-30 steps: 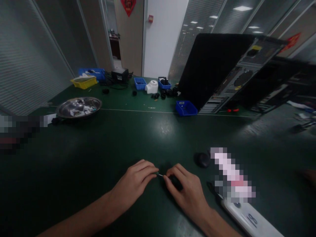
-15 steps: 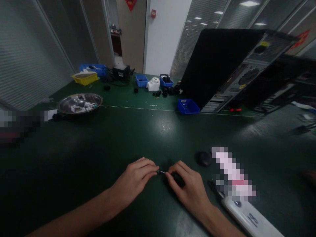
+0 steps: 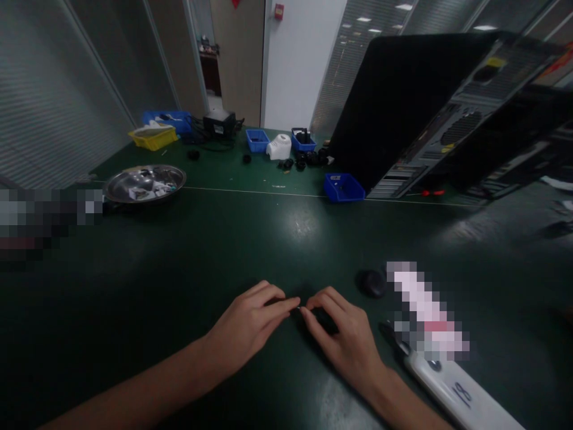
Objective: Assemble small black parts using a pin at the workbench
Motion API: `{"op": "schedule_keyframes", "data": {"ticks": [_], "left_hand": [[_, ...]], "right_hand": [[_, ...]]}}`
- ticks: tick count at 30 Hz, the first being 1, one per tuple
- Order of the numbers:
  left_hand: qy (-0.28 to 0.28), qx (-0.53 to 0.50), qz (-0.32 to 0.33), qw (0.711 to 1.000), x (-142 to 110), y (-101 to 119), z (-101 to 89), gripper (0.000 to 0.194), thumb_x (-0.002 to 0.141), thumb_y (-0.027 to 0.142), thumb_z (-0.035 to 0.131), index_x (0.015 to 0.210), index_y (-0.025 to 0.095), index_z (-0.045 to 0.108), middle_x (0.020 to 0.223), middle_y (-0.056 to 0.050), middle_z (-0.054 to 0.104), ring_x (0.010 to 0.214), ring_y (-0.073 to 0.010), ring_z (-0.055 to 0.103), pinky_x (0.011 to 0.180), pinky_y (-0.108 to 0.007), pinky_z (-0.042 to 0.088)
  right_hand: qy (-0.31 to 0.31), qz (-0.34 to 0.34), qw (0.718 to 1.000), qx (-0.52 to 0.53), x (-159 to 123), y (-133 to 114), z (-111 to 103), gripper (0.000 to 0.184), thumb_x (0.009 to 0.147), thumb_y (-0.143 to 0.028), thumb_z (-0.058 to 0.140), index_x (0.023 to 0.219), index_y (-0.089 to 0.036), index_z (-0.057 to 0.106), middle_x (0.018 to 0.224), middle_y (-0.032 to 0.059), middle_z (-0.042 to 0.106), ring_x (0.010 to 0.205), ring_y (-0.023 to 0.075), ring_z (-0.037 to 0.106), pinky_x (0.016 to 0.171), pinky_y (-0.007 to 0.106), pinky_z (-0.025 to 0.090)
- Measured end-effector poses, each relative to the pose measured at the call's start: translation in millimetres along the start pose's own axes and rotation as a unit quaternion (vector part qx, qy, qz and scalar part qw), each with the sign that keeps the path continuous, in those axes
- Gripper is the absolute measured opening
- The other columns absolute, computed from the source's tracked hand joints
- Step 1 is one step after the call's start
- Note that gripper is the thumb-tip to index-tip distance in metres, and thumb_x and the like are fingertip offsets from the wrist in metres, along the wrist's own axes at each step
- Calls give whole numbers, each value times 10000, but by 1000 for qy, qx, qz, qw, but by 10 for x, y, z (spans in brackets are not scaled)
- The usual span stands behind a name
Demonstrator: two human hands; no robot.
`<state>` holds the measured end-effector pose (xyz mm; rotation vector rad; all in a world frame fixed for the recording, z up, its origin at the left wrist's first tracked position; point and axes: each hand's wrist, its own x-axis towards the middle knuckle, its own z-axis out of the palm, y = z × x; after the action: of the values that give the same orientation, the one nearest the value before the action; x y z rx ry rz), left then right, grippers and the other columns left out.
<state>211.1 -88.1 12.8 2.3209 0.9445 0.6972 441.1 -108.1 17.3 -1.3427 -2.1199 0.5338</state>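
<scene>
My left hand (image 3: 251,321) and my right hand (image 3: 345,338) rest on the dark green table (image 3: 188,257), their fingertips meeting near the front middle. Between them is a small dark part (image 3: 326,322) that my right fingers curl around. My left thumb and forefinger are pinched together right at its tip; what they grip is too small to make out.
A round black piece (image 3: 372,283) lies just right of my right hand, with a white device (image 3: 461,399) at the front right. Farther back stand a metal bowl (image 3: 144,184), blue bins (image 3: 344,187), a yellow tray (image 3: 153,137) and an open black computer case (image 3: 416,107).
My two hands have closed in on each other, so the thin light pin seen between the fingertips earlier is now hidden. The view has tilted down slightly.
</scene>
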Motion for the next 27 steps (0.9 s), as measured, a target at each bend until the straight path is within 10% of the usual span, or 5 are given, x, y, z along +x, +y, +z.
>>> {"op": "schedule_keyframes", "data": {"ticks": [16, 27], "left_hand": [[-6, -1, -45, 999, 42, 63, 1, 280, 1016, 185, 546, 1269, 237, 656, 1179, -50, 663, 1088, -193, 598, 981, -387, 542], [-98, 50, 104, 988, 328, -214, -307, 262, 1027, 179, 514, 1225, 214, 683, 1297, -57, 677, 1246, -209, 575, 1101, -411, 466]], "right_hand": [[-5, 47, 990, -136, 10, 143, -53, 168, 1019, -329, 545, 920, -246, 654, 920, 0, 657, 781, 154, 640, 680, 265, 409], [24, 75, 991, -113, 39, 142, -35, 199, 1019, -356, 536, 896, -247, 647, 907, 3, 654, 770, 168, 636, 686, 278, 417]]}}
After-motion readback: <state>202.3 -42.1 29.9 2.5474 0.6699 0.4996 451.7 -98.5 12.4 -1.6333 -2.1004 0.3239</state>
